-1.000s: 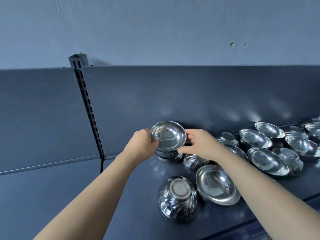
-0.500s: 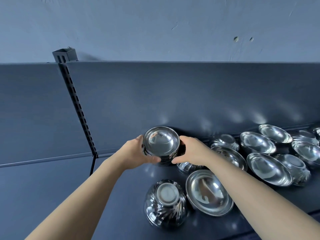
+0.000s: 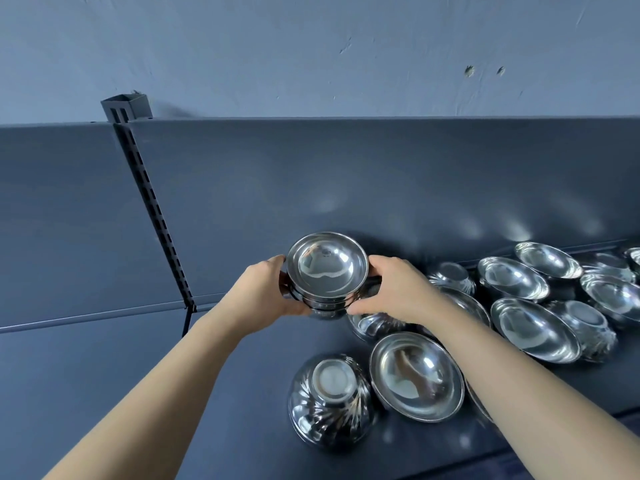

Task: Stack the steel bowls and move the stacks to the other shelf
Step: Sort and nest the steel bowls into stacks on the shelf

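A stack of nested steel bowls [image 3: 327, 271] is gripped between both hands near the back panel of the dark shelf [image 3: 242, 393]. My left hand [image 3: 268, 292] clasps its left side and my right hand [image 3: 398, 289] its right side. The stack's bottom is hidden by my fingers, so I cannot tell whether it touches the shelf. Loose bowls lie to the right: an upside-down ribbed bowl [image 3: 330, 400] near the front, an open bowl [image 3: 417, 375] beside it, and several more [image 3: 535, 325] further right.
A slotted upright post [image 3: 152, 209] divides the back panel, with another dark shelf section [image 3: 69, 358] to its left. A grey-blue wall [image 3: 311, 53] rises behind. The shelf's front edge [image 3: 588, 424] runs at lower right.
Both hands have closed lower around the stack's sides, thumbs under its base. The view has shifted, so the bowls sit lower and more to the right in frame.
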Demonstrator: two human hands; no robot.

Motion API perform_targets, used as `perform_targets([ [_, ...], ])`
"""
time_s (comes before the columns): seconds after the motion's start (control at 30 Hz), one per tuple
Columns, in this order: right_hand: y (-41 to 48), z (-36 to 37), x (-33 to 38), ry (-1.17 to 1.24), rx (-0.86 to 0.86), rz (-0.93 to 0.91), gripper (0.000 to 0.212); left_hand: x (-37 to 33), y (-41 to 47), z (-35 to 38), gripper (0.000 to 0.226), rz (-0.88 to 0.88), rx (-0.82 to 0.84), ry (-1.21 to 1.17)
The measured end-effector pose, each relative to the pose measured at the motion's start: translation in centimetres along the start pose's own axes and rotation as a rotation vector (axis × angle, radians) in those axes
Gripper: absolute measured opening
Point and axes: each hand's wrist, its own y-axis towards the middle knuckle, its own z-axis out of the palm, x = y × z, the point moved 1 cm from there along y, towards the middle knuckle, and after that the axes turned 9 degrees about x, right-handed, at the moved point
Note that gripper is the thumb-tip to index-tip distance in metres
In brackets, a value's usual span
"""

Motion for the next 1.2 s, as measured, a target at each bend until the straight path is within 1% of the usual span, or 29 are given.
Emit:
perform_targets([
  [0.17, -5.1, -2.7, 1.3, -0.024, -0.056, 0.021, 0.049, -3.4, -1.9, -0.3, 0.049, 0.116, 0.029, -0.023],
  [0.3, -9.7, -3.6, 1.0, -0.057, -0.078, 0.107, 0.050, -6.0, -3.6, 1.2, 0.042, 0.198, 0.097, -0.027],
  [0.4, -12.6, -3.5, 0.3, -0.046, -0.081, 0.177, 0.051, -6.8, -4.0, 3.0, 0.044, 0.248, 0.157, -0.012],
  [0.57, -15.2, -1.9, -1.1, -0.035, -0.076, 0.256, 0.060, -6.7, -3.7, 5.7, 0.057, 0.270, 0.238, 0.050],
  [0.7, -15.9, 0.0, -2.2, -0.046, -0.094, 0.345, 0.061, -6.1, -3.3, 7.2, 0.075, 0.239, 0.309, 0.120],
  [0.8, -16.4, 1.0, -2.1, -0.077, -0.108, 0.371, 0.047, -5.9, -3.1, 7.8, 0.074, 0.237, 0.324, 0.157],
  [0.83, -16.5, 1.1, -2.0, -0.081, -0.121, 0.374, 0.049, -5.8, -3.1, 7.9, 0.074, 0.232, 0.326, 0.176],
  [0.93, -16.8, 1.4, -1.8, -0.105, -0.144, 0.393, 0.065, -6.0, -3.2, 8.0, 0.078, 0.222, 0.339, 0.222],
  [1.07, -17.7, 1.6, -1.4, -0.184, -0.179, 0.406, 0.079, -6.1, -3.5, 7.7, 0.108, 0.198, 0.330, 0.295],
  [1.13, -18.4, 1.8, -0.9, -0.225, -0.221, 0.405, 0.087, -6.2, -3.7, 7.4, 0.118, 0.194, 0.326, 0.303],
  [1.2, -18.9, 2.3, -0.6, -0.239, -0.273, 0.405, 0.084, -6.1, -4.0, 7.2, 0.123, 0.206, 0.333, 0.270],
])
